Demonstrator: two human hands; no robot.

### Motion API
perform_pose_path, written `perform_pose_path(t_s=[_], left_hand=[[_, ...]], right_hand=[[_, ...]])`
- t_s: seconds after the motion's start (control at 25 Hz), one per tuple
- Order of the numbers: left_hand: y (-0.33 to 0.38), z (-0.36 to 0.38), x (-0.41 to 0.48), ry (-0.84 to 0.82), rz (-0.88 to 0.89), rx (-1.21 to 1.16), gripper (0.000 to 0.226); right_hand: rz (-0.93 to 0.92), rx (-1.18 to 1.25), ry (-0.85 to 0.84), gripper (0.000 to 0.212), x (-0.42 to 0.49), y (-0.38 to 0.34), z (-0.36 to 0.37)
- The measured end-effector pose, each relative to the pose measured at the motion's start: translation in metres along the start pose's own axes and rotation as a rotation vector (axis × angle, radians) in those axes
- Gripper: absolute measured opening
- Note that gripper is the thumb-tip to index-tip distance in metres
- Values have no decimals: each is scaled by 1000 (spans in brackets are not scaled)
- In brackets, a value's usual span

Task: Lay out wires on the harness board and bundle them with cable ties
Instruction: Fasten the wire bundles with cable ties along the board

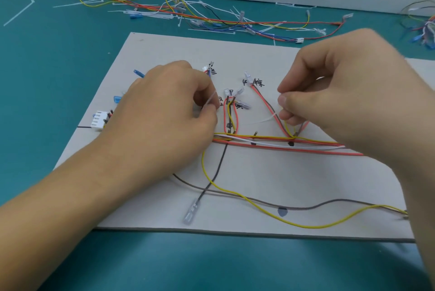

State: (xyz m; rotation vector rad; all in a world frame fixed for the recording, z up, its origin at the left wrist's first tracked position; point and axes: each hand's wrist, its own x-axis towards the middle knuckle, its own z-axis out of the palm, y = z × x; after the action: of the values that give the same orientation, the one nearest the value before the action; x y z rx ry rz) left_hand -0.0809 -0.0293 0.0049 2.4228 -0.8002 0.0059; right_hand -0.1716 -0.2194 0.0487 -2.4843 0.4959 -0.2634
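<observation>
A pale harness board (270,177) with black route lines and handwritten labels lies on the teal table. Red, yellow, white and brown wires (277,143) run across its middle as a loose trunk, with branches rising to clear-sleeved terminals (247,77). My left hand (164,111) pinches a thin translucent cable tie (210,100) just left of a red and yellow wire loop (231,116). My right hand (334,88) pinches another translucent cable tie (270,118) at the right-hand wire branch. A white multi-pin connector (97,120) sits at the board's left edge.
Spare wire harnesses (211,18) and loose white cable ties (18,13) are strewn along the table's back by the wall. More wires (423,27) lie at the far right. A long yellow wire (282,219) and a brown one sag across the board's front.
</observation>
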Motion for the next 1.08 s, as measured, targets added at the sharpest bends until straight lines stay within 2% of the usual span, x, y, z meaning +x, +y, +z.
perform_pose_path(t_s=[0.12,0.32,0.56,0.72,0.88,1.08], left_hand=[[-2,-4,3,-52,-28,-30,3],[0,-13,9,-167,-92,-105,8],[5,-11,11,-175,-75,-56,10],[3,-10,10,-153,-65,-53,9],[6,-4,9,-99,51,88,6],[11,-4,10,-148,125,259,10]], right_hand=[[13,-73,-17,18,-1,-2,2],[23,-9,23,32,-5,-6,-7],[54,-11,-76,33,-9,-13,-2],[32,-29,-75,27,-9,-12,0],[30,-71,-87,20,-6,-8,13],[-1,-29,-54,16,0,-3,17]])
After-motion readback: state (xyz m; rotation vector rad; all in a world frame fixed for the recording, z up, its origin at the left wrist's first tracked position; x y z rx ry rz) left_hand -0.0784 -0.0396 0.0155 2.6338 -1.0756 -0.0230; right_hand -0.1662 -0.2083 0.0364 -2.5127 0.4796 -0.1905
